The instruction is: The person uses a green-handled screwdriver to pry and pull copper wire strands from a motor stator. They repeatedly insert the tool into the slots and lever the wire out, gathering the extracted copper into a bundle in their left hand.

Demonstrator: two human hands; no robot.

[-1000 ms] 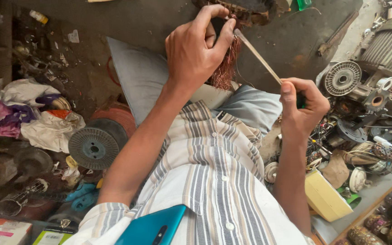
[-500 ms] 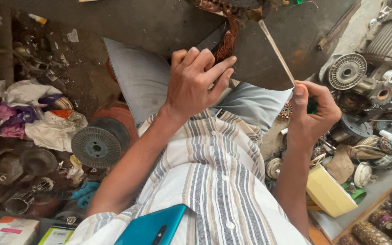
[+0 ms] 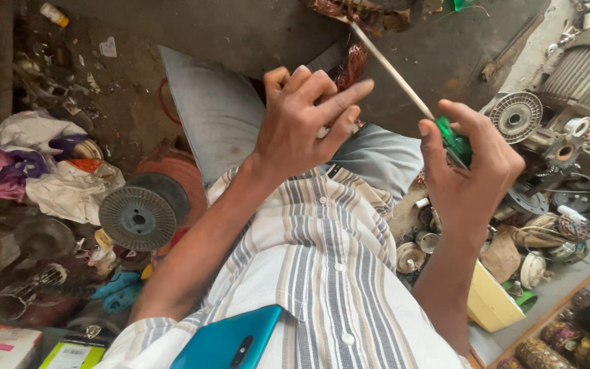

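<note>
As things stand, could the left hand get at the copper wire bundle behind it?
Probably yes. The left hand hangs right in front of the copper wire bundle, fingers loosely curled and holding nothing visible. The screwdriver in the right hand passes just beside it, not across.

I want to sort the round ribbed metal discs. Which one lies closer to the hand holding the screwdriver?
The pale grey disc on the right, just beyond the right hand. The darker disc lies far off by the left elbow.
</note>
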